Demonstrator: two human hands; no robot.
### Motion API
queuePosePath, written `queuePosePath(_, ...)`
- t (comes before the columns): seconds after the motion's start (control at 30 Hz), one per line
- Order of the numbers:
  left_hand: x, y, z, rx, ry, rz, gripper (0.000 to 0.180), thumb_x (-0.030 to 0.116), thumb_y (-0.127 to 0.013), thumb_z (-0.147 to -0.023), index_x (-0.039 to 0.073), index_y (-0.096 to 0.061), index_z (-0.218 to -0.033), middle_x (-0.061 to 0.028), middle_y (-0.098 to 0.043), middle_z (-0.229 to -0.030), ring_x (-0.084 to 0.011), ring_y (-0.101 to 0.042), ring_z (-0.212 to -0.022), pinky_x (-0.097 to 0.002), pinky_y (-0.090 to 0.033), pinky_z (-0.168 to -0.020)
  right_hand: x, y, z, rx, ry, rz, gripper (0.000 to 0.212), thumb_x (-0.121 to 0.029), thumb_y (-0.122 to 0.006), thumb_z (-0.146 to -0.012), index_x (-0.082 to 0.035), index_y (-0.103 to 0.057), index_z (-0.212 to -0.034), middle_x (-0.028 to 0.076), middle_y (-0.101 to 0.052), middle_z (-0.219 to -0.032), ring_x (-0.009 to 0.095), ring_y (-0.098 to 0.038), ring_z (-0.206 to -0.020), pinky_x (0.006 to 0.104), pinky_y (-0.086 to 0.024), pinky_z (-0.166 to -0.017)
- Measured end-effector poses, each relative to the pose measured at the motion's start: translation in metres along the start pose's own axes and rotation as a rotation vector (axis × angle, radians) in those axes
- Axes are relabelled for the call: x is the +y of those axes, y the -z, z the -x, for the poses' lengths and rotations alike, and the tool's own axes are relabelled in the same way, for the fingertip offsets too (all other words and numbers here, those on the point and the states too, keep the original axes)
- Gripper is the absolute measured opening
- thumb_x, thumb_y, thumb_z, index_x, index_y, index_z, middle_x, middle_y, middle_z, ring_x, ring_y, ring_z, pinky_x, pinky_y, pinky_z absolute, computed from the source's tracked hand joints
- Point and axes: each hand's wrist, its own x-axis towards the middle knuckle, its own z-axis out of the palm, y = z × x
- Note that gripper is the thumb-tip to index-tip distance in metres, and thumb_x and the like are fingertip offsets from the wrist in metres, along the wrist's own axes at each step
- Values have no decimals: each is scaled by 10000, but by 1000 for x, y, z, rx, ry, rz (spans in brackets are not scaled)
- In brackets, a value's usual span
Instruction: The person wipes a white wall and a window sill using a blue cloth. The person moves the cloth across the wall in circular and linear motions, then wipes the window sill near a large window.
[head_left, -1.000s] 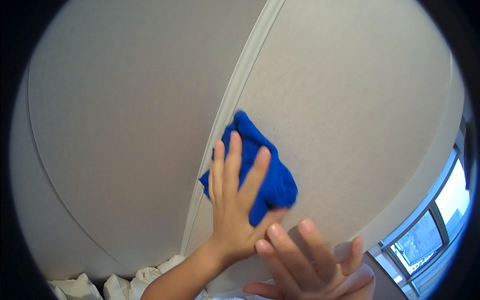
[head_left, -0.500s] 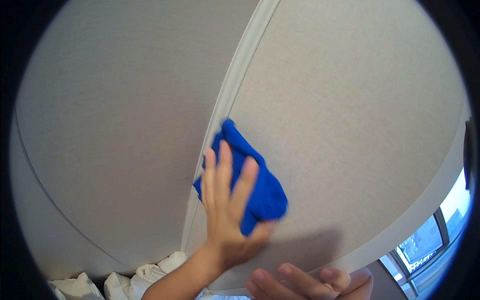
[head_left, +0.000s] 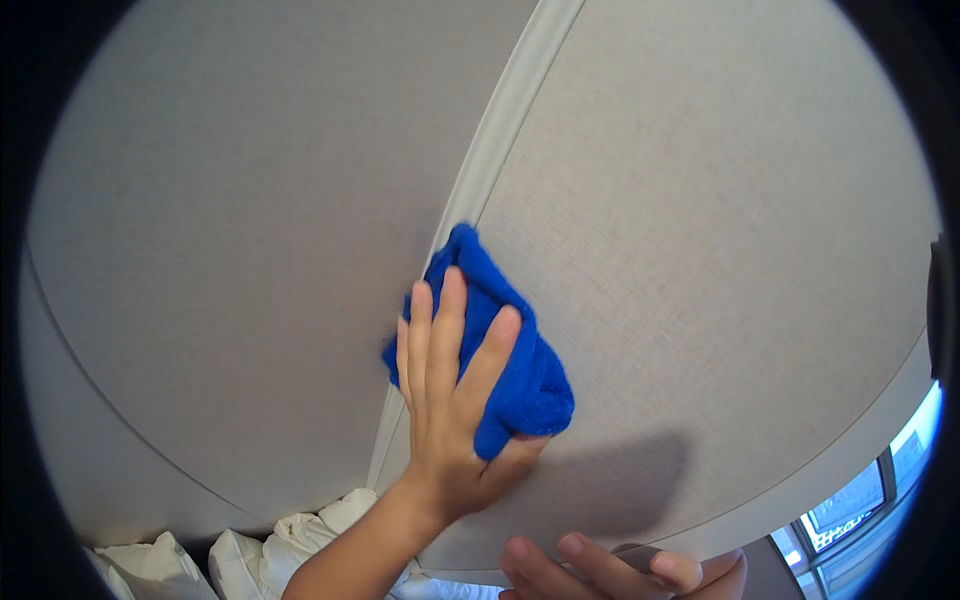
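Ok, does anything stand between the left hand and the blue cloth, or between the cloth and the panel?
Nothing visible. The left hand lies directly on the blue cloth, which overlaps the pale panel and pale strip; its underside is hidden. The right hand is lower down, apart from the cloth.

This looks like a bedroom, though whether in a home or a hotel I cannot tell. White, puffy, bunched cloth (head_left: 165, 572), seemingly bedding, lies at the near left. Wide pale panels (head_left: 720, 220) with a smooth light trim (head_left: 500, 140) rise over it. At the far right, a framed window (head_left: 848, 500) lets in daylight and shows buildings outside.
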Motion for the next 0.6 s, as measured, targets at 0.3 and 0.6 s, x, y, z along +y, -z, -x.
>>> queuePosePath(0.3,45,-9,50,-61,-152,-26,601,429,-691,-861,395,-508,-1433,-213,-309,-1573,-491,-239,-1442,-716,-234,-1053,19,7,-8,100,54,128,334,-450,-489,-970,-274,-686,-1175,-132,-636,-1302,116,-521,-1285,448,-174,-1160)
queuePosePath(0.6,-20,8,29,-36,30,27,793,382,-723,-834,119,-403,-1510,-332,-168,-1592,-554,-143,-1456,-641,-155,-1131,35,15,-58,-165,198,321,417,-483,-488,-982,-159,-738,-1058,-65,-715,-1122,95,-638,-1133,407,-232,-1096)
